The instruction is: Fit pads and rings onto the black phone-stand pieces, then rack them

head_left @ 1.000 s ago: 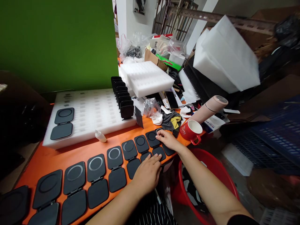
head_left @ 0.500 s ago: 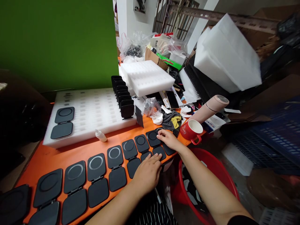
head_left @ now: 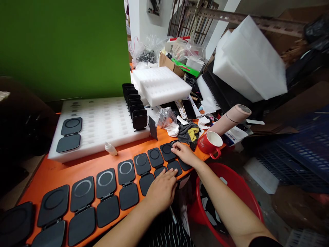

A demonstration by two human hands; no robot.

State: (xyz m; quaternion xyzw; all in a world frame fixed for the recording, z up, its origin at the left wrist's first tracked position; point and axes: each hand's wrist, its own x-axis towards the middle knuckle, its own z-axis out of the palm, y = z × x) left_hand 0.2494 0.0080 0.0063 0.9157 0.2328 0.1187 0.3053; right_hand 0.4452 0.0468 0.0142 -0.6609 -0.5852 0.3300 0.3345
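Observation:
A row of black folding wireless charger pads [head_left: 125, 167] lies opened out along the table, each with two hinged panels and a ring mark on the upper one. My left hand [head_left: 163, 187] rests with its fingers stretched out on the lower panel of a charger pad [head_left: 172, 164] near the row's right end. At the right edge of that pad's upper panel [head_left: 166, 150], the fingers of my right hand [head_left: 183, 152] are bent and pressed together. Whatever they hold, if anything, is hidden. Under my right hand, the last pad [head_left: 185, 164] is partly covered.
A white foam tray [head_left: 102, 116] carries one opened pad and several upright black pads. A small white bottle [head_left: 111, 149] stands before it. To the right are a red mug [head_left: 209, 144], a pink flask [head_left: 228, 120], grey gloves [head_left: 186, 132] and a red bucket [head_left: 253, 202].
My right hand's fingertips have shifted very slightly left at the pad's edge. My left hand stays in place.

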